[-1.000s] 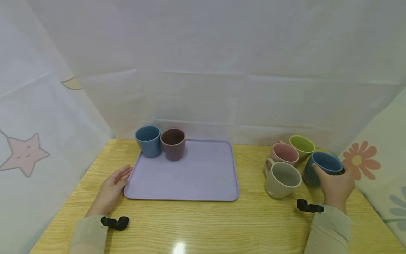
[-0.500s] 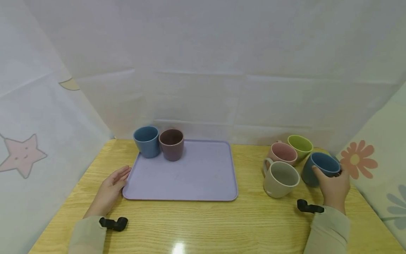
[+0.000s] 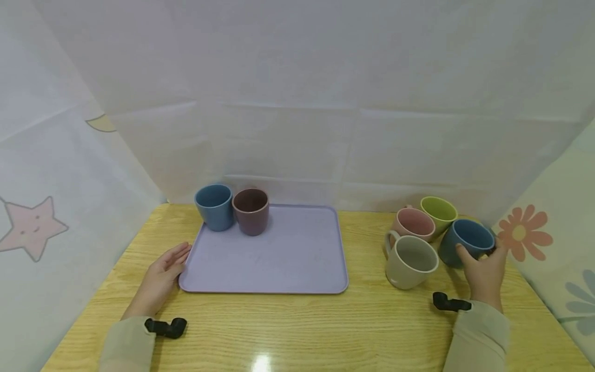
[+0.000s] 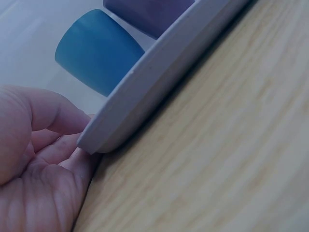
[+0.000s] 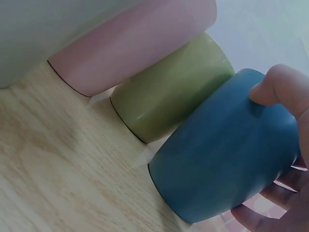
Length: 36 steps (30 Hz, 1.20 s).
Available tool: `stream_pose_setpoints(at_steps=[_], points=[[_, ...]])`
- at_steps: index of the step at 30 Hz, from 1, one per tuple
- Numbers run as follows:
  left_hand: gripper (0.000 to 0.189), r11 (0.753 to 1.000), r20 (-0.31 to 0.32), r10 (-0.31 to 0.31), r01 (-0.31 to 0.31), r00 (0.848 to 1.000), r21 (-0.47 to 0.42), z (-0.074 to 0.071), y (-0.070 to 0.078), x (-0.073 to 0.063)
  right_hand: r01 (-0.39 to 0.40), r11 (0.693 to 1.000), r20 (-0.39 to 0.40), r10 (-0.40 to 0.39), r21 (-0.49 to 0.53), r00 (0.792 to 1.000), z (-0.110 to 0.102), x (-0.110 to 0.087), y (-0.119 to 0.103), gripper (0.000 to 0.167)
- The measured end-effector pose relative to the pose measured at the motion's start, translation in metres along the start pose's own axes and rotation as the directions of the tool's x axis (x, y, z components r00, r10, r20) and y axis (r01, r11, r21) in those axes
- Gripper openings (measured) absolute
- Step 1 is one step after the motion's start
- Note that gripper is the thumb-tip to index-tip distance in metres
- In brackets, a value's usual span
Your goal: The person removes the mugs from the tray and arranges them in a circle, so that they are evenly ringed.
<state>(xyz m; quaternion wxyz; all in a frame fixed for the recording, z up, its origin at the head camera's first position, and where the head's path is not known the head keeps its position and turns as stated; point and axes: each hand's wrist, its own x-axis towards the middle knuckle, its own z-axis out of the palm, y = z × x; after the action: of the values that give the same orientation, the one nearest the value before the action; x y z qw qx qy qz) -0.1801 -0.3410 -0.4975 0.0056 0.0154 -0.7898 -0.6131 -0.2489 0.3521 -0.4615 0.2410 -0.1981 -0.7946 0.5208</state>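
My right hand grips a blue mug at the far right. In the right wrist view the thumb presses on its side near the rim and the other fingers wrap its far side. Right beside that mug are a green cup, a pink mug and a cream mug. My left hand lies along the left edge of a lilac tray, fingers fairly straight. The left wrist view has its thumb touching the tray's rim, with the fingertips partly hidden behind it.
Another blue cup and a mauve cup stand side by side at the tray's back left corner. The tray rests on a wooden table. A white cloth hangs behind the table.
The blue mug in my right hand has shifted slightly left and back, toward the green cup. My left hand and the tray keep their places, apart from a slight drift of the head view.
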Motion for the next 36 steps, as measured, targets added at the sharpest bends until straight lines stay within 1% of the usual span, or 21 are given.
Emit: stream_pose_setpoints(at_steps=[2,6,9,11,14,18,20,23,25,29,33,36], points=[[0.055,1.000,0.000,0.002,-0.002,1.000,0.001,0.000,0.000,0.000,0.014,1.000,0.002,-0.014,0.000,1.000,0.000,-0.001,-0.001,0.084],[0.055,1.000,-0.002,0.003,-0.003,1.000,0.001,0.000,0.000,0.000,0.006,1.000,0.013,-0.006,-0.015,1.000,-0.003,-0.002,-0.005,0.087],[0.055,1.000,-0.001,0.001,-0.001,1.000,0.002,0.000,0.001,0.000,-0.016,1.000,0.003,0.016,0.021,1.000,-0.005,-0.003,-0.012,0.087],[0.055,1.000,0.001,-0.001,0.001,1.000,0.001,0.000,0.001,0.000,-0.016,0.998,-0.025,0.017,0.057,1.000,-0.006,-0.003,-0.018,0.082],[0.055,1.000,0.003,-0.005,0.005,1.000,-0.001,0.000,0.002,0.000,0.002,0.995,-0.105,0.009,0.101,0.994,-0.007,-0.004,-0.030,0.071],[0.055,1.000,0.004,-0.008,0.008,1.000,-0.008,0.001,0.002,0.000,0.027,0.995,-0.203,-0.006,0.099,0.979,-0.006,-0.007,-0.050,0.059],[0.056,1.000,0.004,-0.010,0.010,1.000,-0.009,0.001,0.002,0.000,0.030,0.994,-0.218,-0.006,0.108,0.976,-0.006,-0.009,-0.059,0.056],[0.056,1.000,0.002,-0.012,0.012,1.000,-0.006,0.001,0.002,0.000,0.065,0.990,-0.238,-0.034,0.125,0.971,-0.003,-0.014,-0.074,0.050],[0.056,1.000,0.000,-0.013,0.013,1.000,-0.005,0.001,0.002,0.000,0.090,0.988,-0.226,-0.061,0.122,0.972,-0.001,-0.019,-0.082,0.048],[0.056,1.000,-0.003,-0.017,0.017,1.000,-0.005,0.002,0.003,0.000,0.176,0.979,-0.198,-0.154,0.102,0.968,0.007,-0.031,-0.099,0.042],[0.055,1.000,-0.005,-0.026,0.026,1.000,-0.005,0.002,0.004,0.000,0.268,0.959,-0.163,-0.251,0.090,0.954,0.018,-0.040,-0.110,0.039],[0.056,0.999,-0.008,-0.035,0.035,0.999,-0.005,0.002,0.004,0.000,0.316,0.945,-0.130,-0.305,0.078,0.943,0.027,-0.045,-0.116,0.038]])
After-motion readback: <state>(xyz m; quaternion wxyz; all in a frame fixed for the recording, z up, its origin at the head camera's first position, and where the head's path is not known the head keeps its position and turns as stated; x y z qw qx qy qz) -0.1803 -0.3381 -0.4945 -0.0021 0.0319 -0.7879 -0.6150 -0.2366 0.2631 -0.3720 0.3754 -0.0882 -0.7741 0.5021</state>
